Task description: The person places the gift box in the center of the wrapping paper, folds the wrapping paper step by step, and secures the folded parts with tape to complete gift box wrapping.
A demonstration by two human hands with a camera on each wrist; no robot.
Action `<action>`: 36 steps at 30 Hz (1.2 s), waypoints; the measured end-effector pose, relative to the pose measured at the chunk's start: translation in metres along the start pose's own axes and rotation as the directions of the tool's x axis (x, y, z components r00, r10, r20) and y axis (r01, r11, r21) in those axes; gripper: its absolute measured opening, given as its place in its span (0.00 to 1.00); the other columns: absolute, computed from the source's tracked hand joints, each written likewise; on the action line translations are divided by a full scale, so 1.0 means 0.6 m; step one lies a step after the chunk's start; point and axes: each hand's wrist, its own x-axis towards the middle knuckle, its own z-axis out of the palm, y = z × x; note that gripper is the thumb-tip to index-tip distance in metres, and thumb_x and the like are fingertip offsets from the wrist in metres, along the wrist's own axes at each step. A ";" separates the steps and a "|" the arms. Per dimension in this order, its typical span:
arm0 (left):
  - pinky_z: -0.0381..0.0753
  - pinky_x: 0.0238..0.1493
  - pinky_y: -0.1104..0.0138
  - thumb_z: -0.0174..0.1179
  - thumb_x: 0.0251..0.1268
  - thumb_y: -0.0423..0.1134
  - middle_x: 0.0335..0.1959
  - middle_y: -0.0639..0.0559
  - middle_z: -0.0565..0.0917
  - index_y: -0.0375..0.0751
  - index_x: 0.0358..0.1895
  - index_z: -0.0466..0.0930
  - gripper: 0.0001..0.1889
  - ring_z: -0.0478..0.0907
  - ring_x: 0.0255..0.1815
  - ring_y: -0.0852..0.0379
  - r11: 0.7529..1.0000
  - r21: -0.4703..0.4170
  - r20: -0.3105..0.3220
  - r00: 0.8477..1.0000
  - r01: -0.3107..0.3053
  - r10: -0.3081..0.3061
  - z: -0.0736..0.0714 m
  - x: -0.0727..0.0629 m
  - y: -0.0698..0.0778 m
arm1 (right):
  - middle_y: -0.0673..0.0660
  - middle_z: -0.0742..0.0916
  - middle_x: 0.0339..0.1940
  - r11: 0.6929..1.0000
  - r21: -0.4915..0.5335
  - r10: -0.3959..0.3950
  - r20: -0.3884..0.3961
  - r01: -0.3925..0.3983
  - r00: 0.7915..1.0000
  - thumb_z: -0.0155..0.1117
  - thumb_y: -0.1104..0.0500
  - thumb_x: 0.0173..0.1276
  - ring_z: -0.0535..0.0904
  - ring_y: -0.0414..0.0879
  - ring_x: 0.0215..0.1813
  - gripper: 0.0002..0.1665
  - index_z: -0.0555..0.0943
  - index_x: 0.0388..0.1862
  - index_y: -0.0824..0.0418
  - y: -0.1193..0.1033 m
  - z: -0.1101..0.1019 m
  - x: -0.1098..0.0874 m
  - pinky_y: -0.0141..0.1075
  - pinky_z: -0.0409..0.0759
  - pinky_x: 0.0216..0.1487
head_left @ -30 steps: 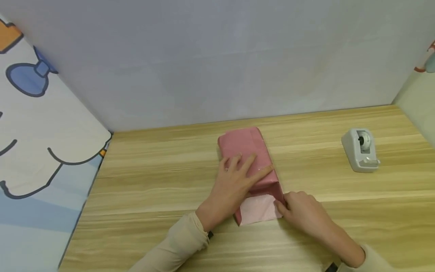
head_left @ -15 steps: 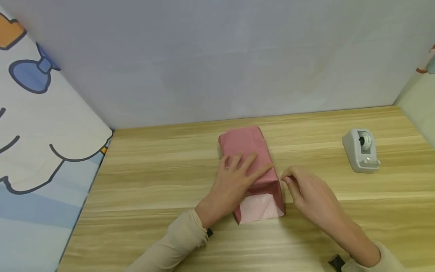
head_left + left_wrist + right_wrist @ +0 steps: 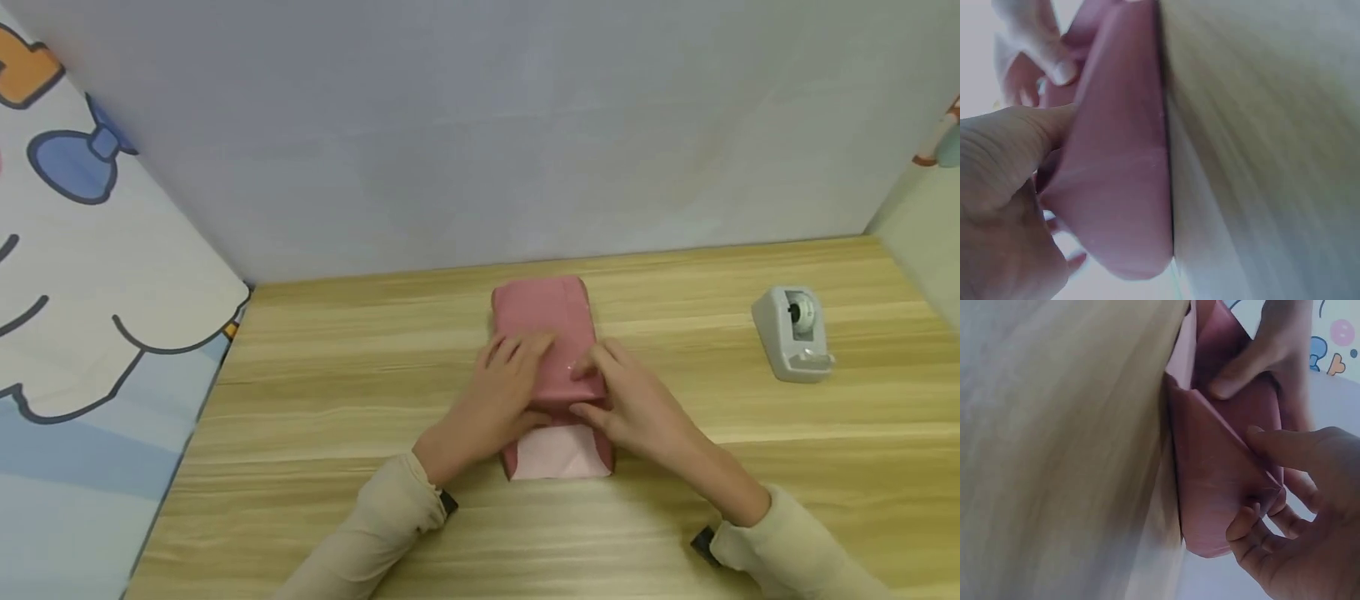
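A box wrapped in pink paper (image 3: 536, 308) lies on the table, its near end unfolded. There a flap with a pale inner side (image 3: 561, 454) spreads toward the person, between pink side folds (image 3: 1200, 444). My left hand (image 3: 491, 400) grips the box near this end, fingers over the top and thumb against the end paper. Opposite it, my right hand (image 3: 637, 400) has its thumb (image 3: 1272, 440) on the end paper and its curled fingers around the top right corner. Both thumbs are close together in the right wrist view.
A grey tape dispenser (image 3: 795, 333) with a roll of tape stands at the right of the wooden table (image 3: 360, 358). A pale wall sheet (image 3: 480, 142) rises behind the table, and a cartoon-printed sheet (image 3: 112, 275) borders the left side.
My right hand has left the right side fold and moved up and left onto the box end. My left hand's spread fingers have drawn together. The box has turned slightly straighter.
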 end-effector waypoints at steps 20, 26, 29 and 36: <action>0.73 0.22 0.59 0.66 0.69 0.45 0.14 0.52 0.78 0.48 0.13 0.72 0.24 0.78 0.17 0.53 0.954 0.052 0.052 0.953 0.295 -0.298 -0.010 -0.102 0.030 | 0.56 0.74 0.29 0.776 -0.615 -0.154 0.036 0.144 0.987 0.80 0.58 0.60 0.69 0.48 0.32 0.26 0.67 0.35 0.62 -0.064 0.031 0.014 0.34 0.71 0.29; 0.69 0.20 0.63 0.68 0.67 0.49 0.11 0.57 0.74 0.51 0.12 0.66 0.27 0.70 0.14 0.60 0.960 0.057 0.192 0.941 0.272 -0.278 -0.022 -0.108 0.035 | 0.56 0.71 0.25 0.744 -0.650 -0.196 0.011 0.156 0.981 0.74 0.70 0.61 0.67 0.47 0.28 0.21 0.67 0.34 0.61 -0.073 0.040 0.010 0.32 0.69 0.23; 0.66 0.19 0.66 0.67 0.70 0.53 0.14 0.57 0.72 0.50 0.13 0.67 0.28 0.65 0.16 0.61 0.933 -0.026 0.256 0.904 0.359 -0.341 -0.029 -0.102 0.033 | 0.55 0.70 0.24 0.708 -0.685 -0.221 0.014 0.171 0.975 0.73 0.70 0.60 0.66 0.45 0.27 0.21 0.66 0.33 0.61 -0.075 0.041 0.008 0.31 0.68 0.22; 0.72 0.19 0.62 0.67 0.70 0.51 0.25 0.47 0.80 0.44 0.23 0.76 0.20 0.74 0.22 0.55 0.863 -0.135 0.184 0.868 0.486 -0.460 -0.019 -0.078 0.025 | 0.55 0.70 0.25 0.700 -0.690 -0.239 0.021 0.187 0.971 0.74 0.71 0.59 0.65 0.45 0.27 0.22 0.66 0.33 0.61 -0.076 0.041 0.006 0.29 0.65 0.21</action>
